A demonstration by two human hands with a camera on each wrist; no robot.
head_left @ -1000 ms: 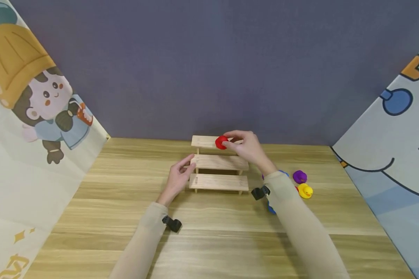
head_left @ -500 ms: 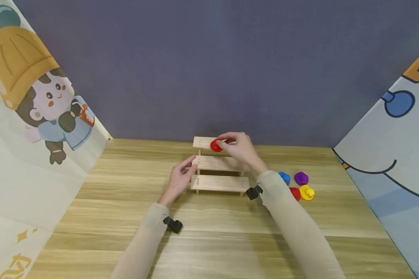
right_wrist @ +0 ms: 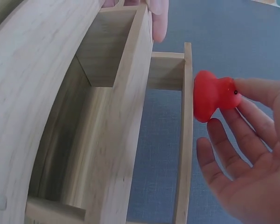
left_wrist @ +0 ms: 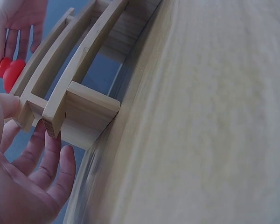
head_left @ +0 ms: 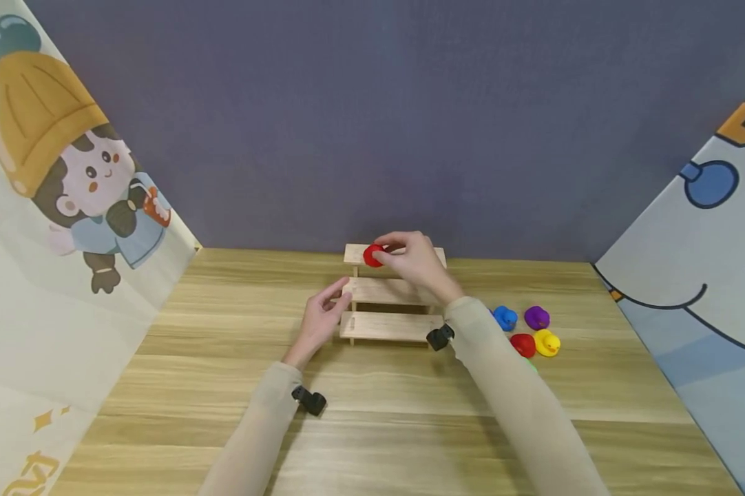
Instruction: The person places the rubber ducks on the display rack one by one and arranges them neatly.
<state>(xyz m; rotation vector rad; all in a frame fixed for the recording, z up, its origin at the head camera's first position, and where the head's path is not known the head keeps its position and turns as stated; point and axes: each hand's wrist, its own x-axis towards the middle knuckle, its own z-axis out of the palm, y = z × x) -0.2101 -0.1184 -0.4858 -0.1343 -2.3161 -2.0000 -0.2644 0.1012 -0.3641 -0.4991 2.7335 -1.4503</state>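
A three-tier wooden step stand (head_left: 392,325) stands on the table near the back wall. My left hand (head_left: 319,315) holds its left end at the middle tier, thumb on one side and fingers on the other, as the left wrist view shows. Over the left part of the top tier, my right hand (head_left: 414,263) pinches a red rubber duck (head_left: 373,255) by its head between thumb and fingers. In the right wrist view, the base of that red duck (right_wrist: 205,97) is right at the top tier's surface.
Right of the stand sit a blue duck (head_left: 505,317), a purple duck (head_left: 536,317), another red duck (head_left: 523,345) and a yellow duck (head_left: 547,343). A bit of green shows beside the right sleeve (head_left: 502,375). A dark wall (head_left: 372,124) rises behind.
My right hand has carried the red duck leftward along the top tier. Its sleeve shifted left too, uncovering more of the ducks at the right. My left hand has stayed at the stand's end.
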